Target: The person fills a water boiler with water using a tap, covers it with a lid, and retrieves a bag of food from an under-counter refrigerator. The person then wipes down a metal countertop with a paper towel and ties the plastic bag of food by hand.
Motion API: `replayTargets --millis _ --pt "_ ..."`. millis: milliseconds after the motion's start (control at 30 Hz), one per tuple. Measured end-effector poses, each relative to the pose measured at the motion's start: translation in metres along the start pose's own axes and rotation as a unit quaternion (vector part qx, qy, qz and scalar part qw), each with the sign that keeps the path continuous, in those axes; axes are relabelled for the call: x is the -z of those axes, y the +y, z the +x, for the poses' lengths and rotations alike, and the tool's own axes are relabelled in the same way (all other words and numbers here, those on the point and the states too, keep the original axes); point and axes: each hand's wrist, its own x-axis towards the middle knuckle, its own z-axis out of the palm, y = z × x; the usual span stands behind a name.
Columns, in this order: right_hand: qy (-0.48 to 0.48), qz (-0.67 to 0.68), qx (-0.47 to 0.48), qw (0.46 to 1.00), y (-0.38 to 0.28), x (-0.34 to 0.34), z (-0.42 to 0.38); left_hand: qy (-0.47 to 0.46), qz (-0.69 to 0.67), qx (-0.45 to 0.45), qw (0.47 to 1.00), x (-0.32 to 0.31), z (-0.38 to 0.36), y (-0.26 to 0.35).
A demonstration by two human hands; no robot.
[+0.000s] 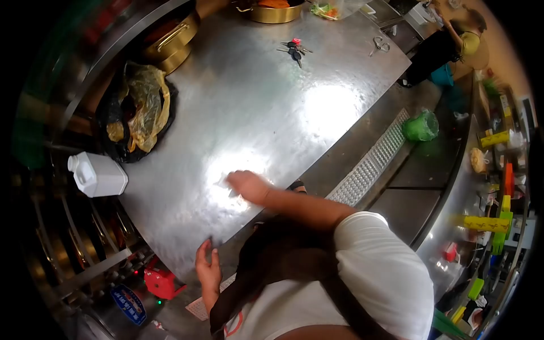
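My right hand (pixel 249 186) reaches across over the steel table (pixel 232 107), near its front edge. Its fingers are smeared by motion, so whether they hold anything cannot be made out. By the table's near edge is my left hand (pixel 208 267), fingers and thumb apart. A small dark spot shows at its fingertips, too small to name. Left of my hands, a white plastic jug (pixel 99 174) stands at the table's left edge. Behind the jug sits a black-lined container (pixel 170 105) with a crumpled yellowish clear bag (pixel 148 107) in it.
Keys (pixel 294 52) and scissors (pixel 379 45) lie farther back. Brass-coloured pots (pixel 276 14) stand at the far edge and far left. A red device (pixel 161 280) is below the left corner. Right are a perforated floor strip (pixel 371 158), a green bag-wrapped bundle (pixel 420 126) and another person (pixel 447 42).
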Motion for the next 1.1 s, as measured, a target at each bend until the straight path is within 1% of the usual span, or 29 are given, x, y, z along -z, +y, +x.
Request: replayTargets --millis 33,67,100,133,167,200,233,267,300,333,367,433,467,500,567,600,700,767,800,833,867,900,933,967,1000,1033,1067,1100 --pt "0.043 -0.079 0.003 0.996 0.032 0.032 0.006 -0.013 0.035 0.004 0.999 -0.007 0.005 0.008" --pt "0.055 -0.098 -0.051 0.992 0.067 0.066 0.011 -0.013 0.043 0.006 0.999 -0.019 0.013 0.013" --pt "0.105 -0.181 -0.084 0.974 0.103 0.097 0.011 0.011 0.101 -0.019 0.995 -0.035 0.020 0.016" --pt "0.107 -0.209 -0.111 0.966 0.134 0.133 0.010 0.035 0.157 -0.042 0.986 -0.049 0.026 0.023" --pt "0.129 -0.226 -0.102 0.960 0.166 0.164 0.005 0.038 0.164 -0.036 0.985 -0.060 0.031 0.040" --pt "0.125 -0.235 -0.170 0.949 0.192 0.193 0.001 -0.004 0.222 0.039 0.974 -0.074 0.039 0.059" --pt "0.131 -0.285 -0.204 0.927 0.214 0.224 -0.006 -0.047 0.275 0.114 0.953 -0.087 0.047 0.075" --pt "0.145 -0.298 -0.243 0.912 0.237 0.254 -0.015 -0.067 0.315 0.138 0.937 -0.098 0.055 0.084" --pt "0.159 -0.296 -0.327 0.883 0.252 0.286 -0.024 -0.068 0.318 0.146 0.934 -0.107 0.060 0.092" --pt "0.195 -0.257 -0.369 0.872 0.276 0.316 -0.034 -0.058 0.346 0.167 0.921 -0.113 0.064 0.098" --pt "0.206 -0.280 -0.388 0.854 0.293 0.346 -0.051 -0.048 0.374 0.187 0.907 -0.118 0.068 0.101" --pt "0.176 -0.411 -0.395 0.803 0.332 0.393 -0.076 -0.062 0.401 0.191 0.894 -0.122 0.072 0.097" --pt "0.183 -0.396 -0.420 0.796 0.348 0.409 -0.086 -0.060 0.409 0.186 0.892 -0.122 0.071 0.096" --pt "0.190 -0.382 -0.446 0.787 0.358 0.421 -0.090 -0.060 0.417 0.180 0.889 -0.122 0.069 0.095" --pt "0.209 -0.352 -0.413 0.813 0.354 0.409 -0.094 -0.064 0.417 0.179 0.889 -0.120 0.069 0.089" --pt "0.207 -0.319 -0.402 0.833 0.341 0.395 -0.095 -0.057 0.408 0.171 0.895 -0.121 0.069 0.086" --pt "0.129 -0.168 -0.332 0.919 0.246 0.310 -0.103 -0.054 0.392 0.156 0.905 -0.120 0.069 0.080" --pt "0.068 -0.099 -0.249 0.961 0.199 0.281 -0.113 -0.053 0.387 0.167 0.905 -0.122 0.073 0.078" --pt "0.071 -0.099 -0.249 0.961 0.197 0.289 -0.112 -0.074 0.400 0.183 0.895 -0.121 0.077 0.080" --pt "0.037 -0.094 -0.152 0.983 0.195 0.298 -0.109 -0.072 0.402 0.180 0.895 -0.122 0.081 0.082" --pt "0.001 -0.086 -0.052 0.995 0.198 0.302 -0.107 -0.086 0.414 0.200 0.884 -0.123 0.084 0.083" --pt "0.039 -0.113 -0.020 0.993 0.225 0.312 -0.113 -0.100 0.427 0.222 0.871 -0.123 0.084 0.084" --pt "0.065 -0.123 -0.049 0.989 0.251 0.326 -0.117 -0.098 0.430 0.224 0.869 -0.124 0.084 0.088" --pt "0.090 -0.121 -0.140 0.979 0.275 0.349 -0.115 -0.103 0.431 0.241 0.863 -0.125 0.087 0.092" --pt "0.120 -0.127 -0.241 0.955 0.300 0.375 -0.114 -0.111 0.432 0.257 0.857 -0.127 0.088 0.096" --pt "0.151 -0.156 -0.320 0.922 0.327 0.403 -0.114 -0.112 0.434 0.257 0.856 -0.128 0.088 0.093" --pt "0.176 -0.194 -0.373 0.890 0.355 0.431 -0.111 -0.111 0.438 0.248 0.857 -0.127 0.088 0.087" --pt "0.195 -0.272 -0.377 0.864 0.382 0.455 -0.109 -0.109 0.440 0.241 0.858 -0.126 0.088 0.082"
